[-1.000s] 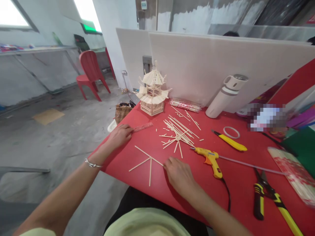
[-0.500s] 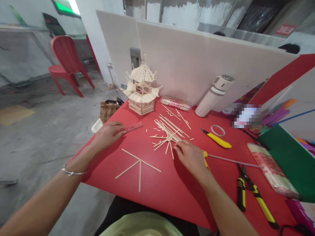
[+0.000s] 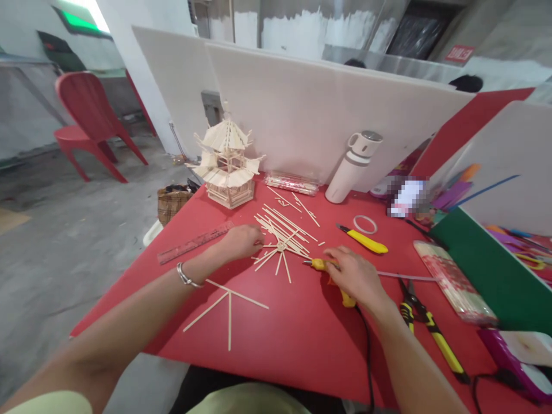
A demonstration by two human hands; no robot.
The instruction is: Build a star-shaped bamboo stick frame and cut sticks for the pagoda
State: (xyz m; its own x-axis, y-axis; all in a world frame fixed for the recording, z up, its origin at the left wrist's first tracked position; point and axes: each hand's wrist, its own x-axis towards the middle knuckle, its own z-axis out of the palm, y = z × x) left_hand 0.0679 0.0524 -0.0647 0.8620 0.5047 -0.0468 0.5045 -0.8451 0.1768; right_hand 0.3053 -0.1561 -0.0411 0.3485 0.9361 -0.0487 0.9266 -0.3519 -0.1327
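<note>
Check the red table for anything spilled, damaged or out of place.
Nothing looks spilled or broken. Slightly untidy, though: the yellow-and-black cutters lie spread open rather than closed, and a short stick piece lies apart from the loose sticks.

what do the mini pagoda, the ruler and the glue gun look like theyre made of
Mini pagoda: probably bare wood, pale and matt, built of thin sticks.
Ruler: likely plastic, see-through, with the red table showing beneath.
Glue gun: seemingly yellow plastic, smooth and opaque; its greyish tip may be metal.
</note>
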